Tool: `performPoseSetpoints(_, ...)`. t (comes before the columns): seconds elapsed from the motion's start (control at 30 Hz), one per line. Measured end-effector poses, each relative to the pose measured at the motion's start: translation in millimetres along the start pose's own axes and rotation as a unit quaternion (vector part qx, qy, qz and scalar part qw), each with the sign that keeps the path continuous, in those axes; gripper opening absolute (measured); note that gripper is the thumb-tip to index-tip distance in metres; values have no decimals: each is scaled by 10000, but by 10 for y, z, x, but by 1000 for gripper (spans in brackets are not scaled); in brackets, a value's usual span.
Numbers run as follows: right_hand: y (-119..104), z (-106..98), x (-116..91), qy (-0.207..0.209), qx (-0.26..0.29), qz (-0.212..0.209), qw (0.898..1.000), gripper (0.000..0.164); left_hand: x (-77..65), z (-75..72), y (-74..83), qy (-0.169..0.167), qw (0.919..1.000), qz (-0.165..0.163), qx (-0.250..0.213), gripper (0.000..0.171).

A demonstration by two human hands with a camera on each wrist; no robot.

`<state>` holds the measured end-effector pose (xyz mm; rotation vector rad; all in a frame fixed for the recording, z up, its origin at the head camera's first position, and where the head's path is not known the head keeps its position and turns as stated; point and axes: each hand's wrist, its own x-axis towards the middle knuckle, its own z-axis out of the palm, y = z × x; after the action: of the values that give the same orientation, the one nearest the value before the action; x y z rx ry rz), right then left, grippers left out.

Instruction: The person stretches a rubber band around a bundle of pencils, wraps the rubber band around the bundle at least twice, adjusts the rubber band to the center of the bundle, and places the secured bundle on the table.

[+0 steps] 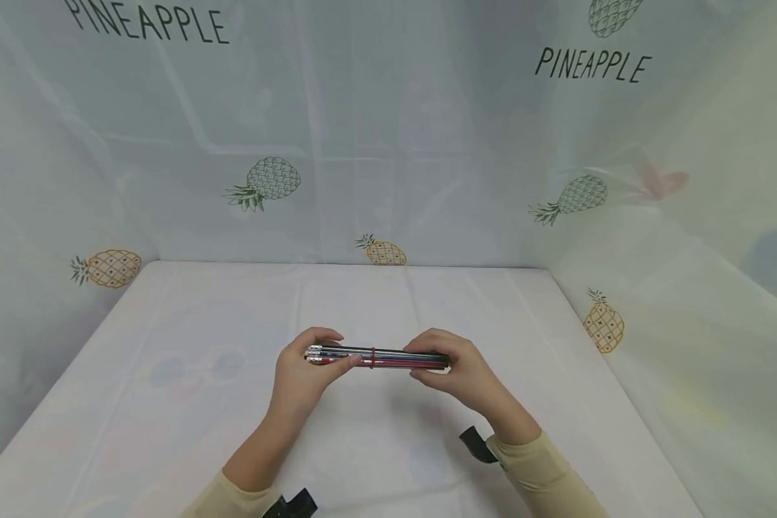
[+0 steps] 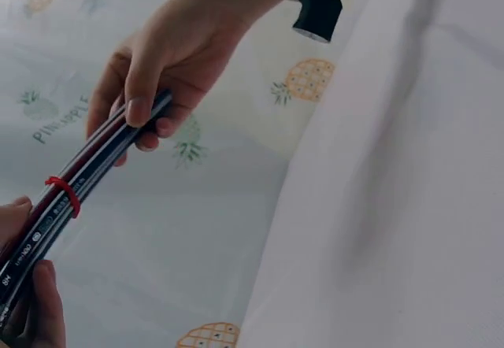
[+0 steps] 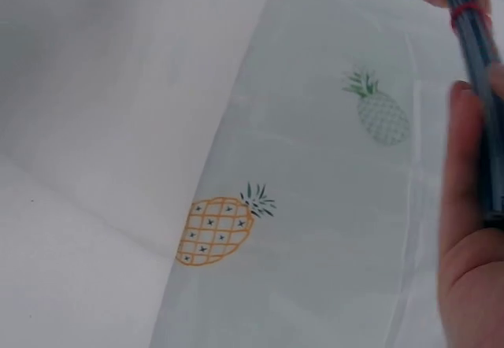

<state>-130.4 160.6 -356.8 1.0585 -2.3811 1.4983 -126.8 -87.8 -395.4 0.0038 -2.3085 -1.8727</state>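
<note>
A bundle of dark pencils (image 1: pixel 395 358), with some red among them, is held level above the white table in the head view. A red elastic band (image 1: pixel 372 357) circles its middle. My left hand (image 1: pixel 304 370) grips the left end, where silvery tips show, with the thumb along the near side. The right end is pinched between the thumb and fingers of my right hand (image 1: pixel 453 363). Up close in the left wrist view, the pencils (image 2: pixel 87 171) carry small printed letters and the band (image 2: pixel 64 194) wraps all of them. The right wrist view shows the bundle (image 3: pixel 476 49) at its right edge.
A white cloth covers the table (image 1: pixel 233 417). Pale curtains (image 1: pixel 414 144) printed with pineapples hang behind it and along its sides. A black strap piece (image 1: pixel 478 444) sticks out by the right cuff, and another black piece (image 1: pixel 291 506) by the left cuff.
</note>
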Motion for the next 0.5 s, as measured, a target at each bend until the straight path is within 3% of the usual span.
performPoseSetpoints(0.13, 69, 60, 4, 431, 262, -1021, 9935, 35, 11, -17, 28, 240, 9997, 42, 8, 42)
performPoseSetpoints(0.27, 183, 149, 16, 889, 376, -1666, 9813, 37, 3, -17, 54, 446, 9985, 166, -277, 40)
performPoseSetpoints(0.37, 285, 212, 23, 1272, 380, -1832, 9741, 37, -11, 5, 54, 521, 9964, 322, -583, 35)
performPoseSetpoints(0.5, 334, 281, 26, 1634, 598, -1586, 9719, 34, -29, 59, 47, 599, 9930, 502, -886, 32)
